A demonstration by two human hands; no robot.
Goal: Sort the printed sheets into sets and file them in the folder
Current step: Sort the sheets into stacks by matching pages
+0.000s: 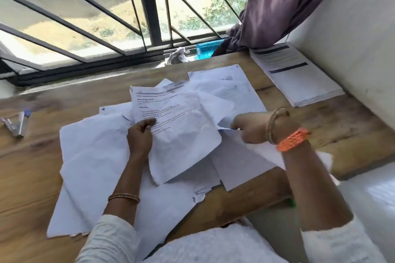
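Observation:
A loose heap of crumpled white sheets point(94, 156) covers the middle of the wooden table point(32, 177). My left hand point(140, 136) grips a creased printed sheet point(177, 126) by its left edge and lifts it above the heap. To the right, my right hand point(250, 128) pinches the edge of another white sheet point(241, 156) in the pile. A neat stack of printed sheets point(299, 79) with dark header bars lies at the far right by the wall. I cannot see a folder.
A stapler point(16, 124) lies at the table's left edge. A barred window point(106, 17) runs along the far side, with a crumpled cloth point(177, 55), a blue container point(206, 50) and a purple curtain point(288, 2) at the sill. A white wall point(352, 38) bounds the right.

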